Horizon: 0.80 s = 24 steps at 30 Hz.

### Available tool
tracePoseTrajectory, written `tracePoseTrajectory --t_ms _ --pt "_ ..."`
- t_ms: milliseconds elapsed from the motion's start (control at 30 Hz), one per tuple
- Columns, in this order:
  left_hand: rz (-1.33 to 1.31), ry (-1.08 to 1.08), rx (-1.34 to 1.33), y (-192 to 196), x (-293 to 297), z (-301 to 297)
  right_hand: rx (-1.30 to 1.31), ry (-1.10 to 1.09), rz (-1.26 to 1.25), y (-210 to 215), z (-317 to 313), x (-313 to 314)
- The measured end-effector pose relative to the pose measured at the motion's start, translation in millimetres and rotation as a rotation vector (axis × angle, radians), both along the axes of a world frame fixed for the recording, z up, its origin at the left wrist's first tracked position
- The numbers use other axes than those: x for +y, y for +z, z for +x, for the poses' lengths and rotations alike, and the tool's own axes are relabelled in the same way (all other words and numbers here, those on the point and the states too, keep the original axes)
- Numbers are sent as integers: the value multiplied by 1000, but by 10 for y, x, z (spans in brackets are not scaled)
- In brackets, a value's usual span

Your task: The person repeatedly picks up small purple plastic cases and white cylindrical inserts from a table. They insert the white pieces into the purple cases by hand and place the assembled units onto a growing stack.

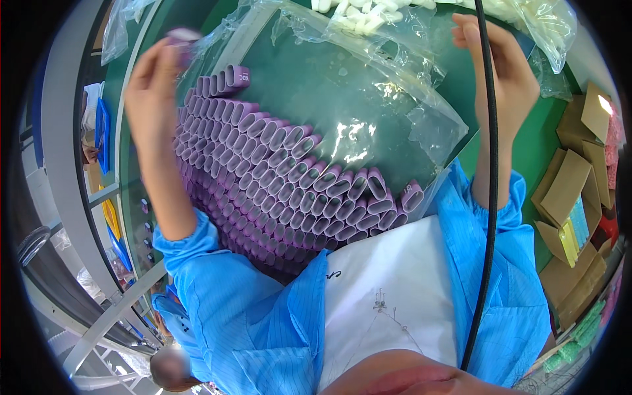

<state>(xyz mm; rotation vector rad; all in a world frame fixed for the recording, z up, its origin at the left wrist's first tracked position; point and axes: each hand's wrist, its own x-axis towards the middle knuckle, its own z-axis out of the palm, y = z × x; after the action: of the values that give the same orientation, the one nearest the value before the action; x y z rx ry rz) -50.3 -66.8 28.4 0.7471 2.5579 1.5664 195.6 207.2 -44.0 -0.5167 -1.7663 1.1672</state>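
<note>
My left hand point(153, 79) is raised at the upper left, pinching a purple oval casing point(182, 47) with a pale end; both are blurred by motion. Below and to the right of it, many hollow purple oval casings point(276, 178) stand packed in rows, open ends up. My right hand point(501, 69) is up at the upper right with its fingers curled together, near a heap of small white plastic pieces point(365, 14). Whatever its fingertips may hold is too small to make out. A clear plastic sheet point(368, 85) covers part of the green tabletop point(461, 148) between my hands.
A black cable point(491, 197) hangs down in front of my right arm. Open cardboard boxes point(566, 191) with coloured pieces stand at the right. A clear bag point(540, 29) of white pieces lies at the top right. Another person in blue point(172, 316) is at the lower left.
</note>
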Motion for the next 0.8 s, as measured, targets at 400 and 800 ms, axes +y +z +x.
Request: tracePoseTrajectory --t_ms 400,800 --pt "-987 769 221 -1207 -2368 -1958 -339 259 467 -170 -498 349" --pt "-700 -228 837 -183 145 176 -330 323 870 -264 -644 211"
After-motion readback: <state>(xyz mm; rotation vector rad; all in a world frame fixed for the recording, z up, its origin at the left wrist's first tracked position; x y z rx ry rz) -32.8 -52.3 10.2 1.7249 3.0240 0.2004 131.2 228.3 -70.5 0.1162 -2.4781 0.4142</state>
